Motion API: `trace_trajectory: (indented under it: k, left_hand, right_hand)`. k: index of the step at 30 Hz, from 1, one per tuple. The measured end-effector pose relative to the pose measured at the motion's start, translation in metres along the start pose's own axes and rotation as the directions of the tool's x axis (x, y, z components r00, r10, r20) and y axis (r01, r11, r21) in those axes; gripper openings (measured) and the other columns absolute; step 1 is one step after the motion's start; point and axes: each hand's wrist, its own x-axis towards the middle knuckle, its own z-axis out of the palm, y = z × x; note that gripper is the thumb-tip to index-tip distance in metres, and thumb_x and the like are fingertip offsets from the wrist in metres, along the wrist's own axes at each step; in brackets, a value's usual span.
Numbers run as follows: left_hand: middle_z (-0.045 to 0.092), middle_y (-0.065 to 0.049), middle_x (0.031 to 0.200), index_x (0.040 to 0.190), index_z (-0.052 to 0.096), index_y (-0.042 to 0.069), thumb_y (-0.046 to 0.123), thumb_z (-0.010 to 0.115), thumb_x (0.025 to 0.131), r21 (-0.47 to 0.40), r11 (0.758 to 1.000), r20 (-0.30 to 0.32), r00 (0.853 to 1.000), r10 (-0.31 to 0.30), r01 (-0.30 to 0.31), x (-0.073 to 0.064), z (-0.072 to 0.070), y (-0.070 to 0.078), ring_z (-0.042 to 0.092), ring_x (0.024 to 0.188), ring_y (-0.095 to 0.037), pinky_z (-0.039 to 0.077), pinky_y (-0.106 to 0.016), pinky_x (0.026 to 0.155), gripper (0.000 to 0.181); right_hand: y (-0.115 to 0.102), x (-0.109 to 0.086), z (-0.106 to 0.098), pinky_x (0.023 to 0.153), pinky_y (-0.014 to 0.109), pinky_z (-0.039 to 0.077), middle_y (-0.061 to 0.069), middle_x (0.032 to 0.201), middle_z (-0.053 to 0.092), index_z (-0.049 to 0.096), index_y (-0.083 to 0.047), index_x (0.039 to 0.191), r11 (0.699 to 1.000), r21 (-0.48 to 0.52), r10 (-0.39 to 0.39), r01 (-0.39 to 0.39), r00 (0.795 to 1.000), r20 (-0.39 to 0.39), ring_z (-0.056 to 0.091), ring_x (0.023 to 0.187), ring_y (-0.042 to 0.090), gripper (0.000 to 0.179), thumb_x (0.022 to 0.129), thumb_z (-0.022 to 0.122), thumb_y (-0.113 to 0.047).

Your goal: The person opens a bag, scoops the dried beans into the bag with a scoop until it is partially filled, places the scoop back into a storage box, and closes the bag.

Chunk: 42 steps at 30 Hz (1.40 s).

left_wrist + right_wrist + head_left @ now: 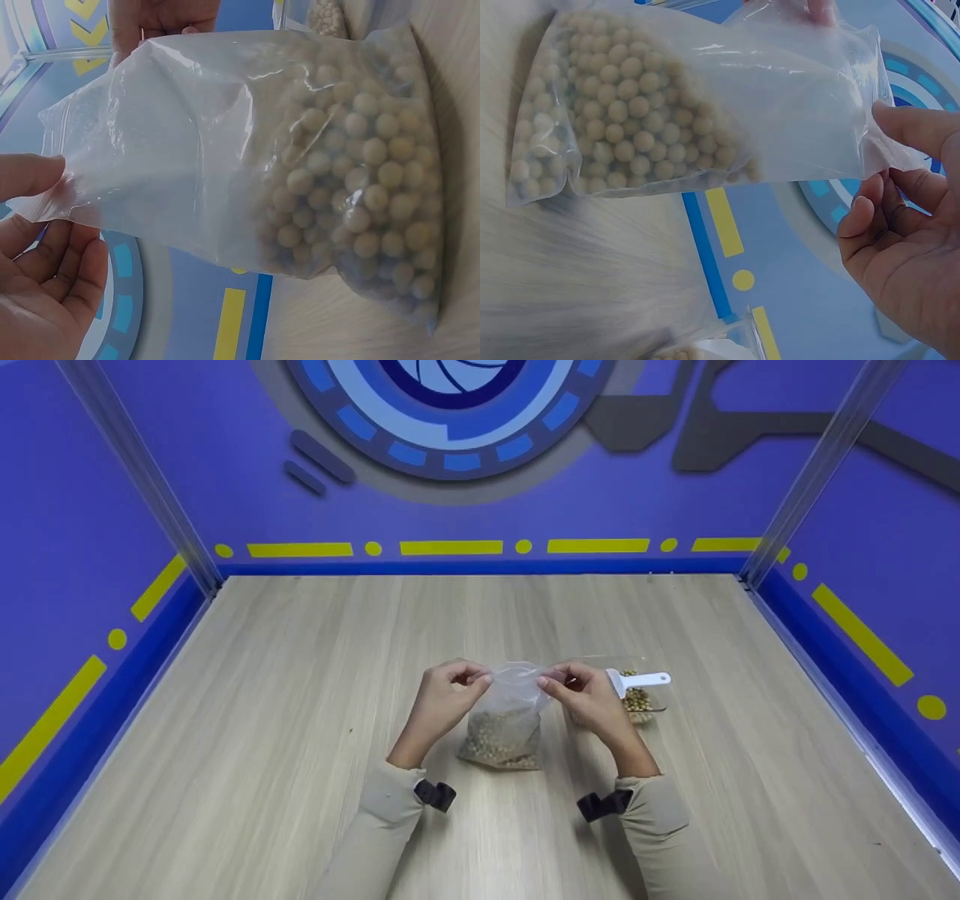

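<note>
A frosted zip bag [504, 735] stands upright on the table, its lower half full of small round beige balls [375, 172]. My left hand [448, 694] pinches the bag's top left corner between thumb and forefinger. At the opposite top corner, my right hand [589, 697] pinches the plastic the same way, as the right wrist view shows with the thumb [911, 127] on the bag's edge. The top edge is stretched between both hands; whether its seal is closed I cannot tell.
Just behind my right hand sits a clear container [658, 707] holding more of the balls. A white scoop [646, 680] lies across it, handle pointing right. The wooden table [262, 720] is bounded by blue printed walls [480, 521] at the back and sides.
</note>
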Motion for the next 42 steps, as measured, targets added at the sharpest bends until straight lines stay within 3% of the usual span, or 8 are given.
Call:
trace_trajectory:
  k: [6, 12, 16, 21, 27, 36, 42]
  left_hand:
    - [0.062, -0.003, 0.076, 0.084, 0.071, 0.003, 0.009, 0.068, 0.087, 0.036, 0.998, -0.014, 0.998, 0.058, -0.057, -0.001, 0.001, -0.001, 0.057, 0.077, -0.014, 0.051, -0.042, 0.077, 0.008]
    - [0.062, -0.003, 0.075, 0.084, 0.071, 0.003, 0.009, 0.067, 0.087, 0.079, 0.993, -0.027, 0.996, 0.088, -0.086, -0.001, 0.002, -0.002, 0.057, 0.076, -0.014, 0.049, -0.032, 0.075, 0.008]
    - [0.061, -0.003, 0.076, 0.084, 0.071, 0.003, 0.008, 0.067, 0.087, 0.081, 0.994, -0.026, 0.997, 0.078, -0.075, -0.001, 0.002, -0.001, 0.057, 0.077, -0.014, 0.048, -0.028, 0.074, 0.008]
    - [0.061, -0.004, 0.079, 0.087, 0.069, 0.002, 0.008, 0.065, 0.088, 0.021, 1.0, -0.01, 1.0, 0.023, -0.023, -0.001, 0.003, -0.003, 0.056, 0.078, -0.014, 0.05, -0.042, 0.078, 0.008]
    - [0.069, -0.007, 0.09, 0.09, 0.071, 0.004, 0.015, 0.068, 0.088, -0.025, 1.0, 0.016, 1.0, -0.019, 0.02, -0.001, 0.004, -0.003, 0.061, 0.086, -0.017, 0.05, -0.037, 0.082, 0.012]
    - [0.071, -0.01, 0.09, 0.089, 0.071, 0.003, 0.012, 0.068, 0.088, 0.024, 0.999, 0.005, 1.0, 0.031, -0.031, -0.002, 0.006, 0.0, 0.066, 0.088, -0.023, 0.051, -0.045, 0.086, 0.01]
    - [0.071, -0.011, 0.09, 0.088, 0.072, 0.002, 0.011, 0.068, 0.088, 0.059, 0.998, -0.016, 1.0, 0.023, -0.022, -0.003, 0.008, 0.003, 0.067, 0.088, -0.024, 0.053, -0.043, 0.083, 0.009]
  right_hand:
    - [0.002, 0.001, 0.002, 0.06, 0.019, 0.039, -0.001, 0.073, 0.058, 0.07, 0.003, 0.086, 1.0, -0.011, -0.017, 0.017, 0.999, -0.038, 0.048, 0.066, 0.007, 0.013, 0.083, 0.074, -0.009]
    - [0.0, 0.0, 0.005, 0.058, 0.018, 0.036, -0.001, 0.07, 0.054, 0.068, 0.006, 0.082, 0.999, 0.013, -0.048, 0.049, 0.996, -0.069, 0.045, 0.062, 0.006, 0.01, 0.081, 0.074, -0.003]
    - [0.0, 0.0, 0.007, 0.059, 0.018, 0.036, -0.001, 0.07, 0.053, 0.067, 0.007, 0.082, 1.0, 0.003, -0.025, 0.026, 0.997, -0.076, 0.045, 0.063, 0.006, 0.009, 0.081, 0.072, 0.0]
    - [0.0, 0.0, 0.007, 0.059, 0.018, 0.037, -0.002, 0.071, 0.055, 0.068, 0.007, 0.086, 1.0, 0.024, 0.015, -0.013, 0.998, -0.055, 0.047, 0.064, 0.005, 0.01, 0.082, 0.072, -0.001]
    - [0.001, 0.0, 0.006, 0.061, 0.018, 0.043, 0.003, 0.079, 0.065, 0.071, 0.006, 0.092, 0.996, 0.083, -0.019, 0.019, 1.0, 0.0, 0.053, 0.066, 0.005, 0.015, 0.083, 0.073, -0.006]
    - [0.001, 0.0, 0.009, 0.058, 0.018, 0.042, 0.005, 0.078, 0.066, 0.071, 0.003, 0.087, 0.998, 0.039, -0.041, 0.043, 0.999, -0.031, 0.051, 0.064, 0.005, 0.012, 0.083, 0.073, -0.008]
    - [-0.006, -0.003, 0.011, 0.055, 0.016, 0.037, 0.009, 0.075, 0.064, 0.07, 0.005, 0.084, 0.994, 0.004, -0.107, 0.108, 0.993, -0.051, 0.046, 0.061, 0.004, 0.008, 0.082, 0.072, -0.002]
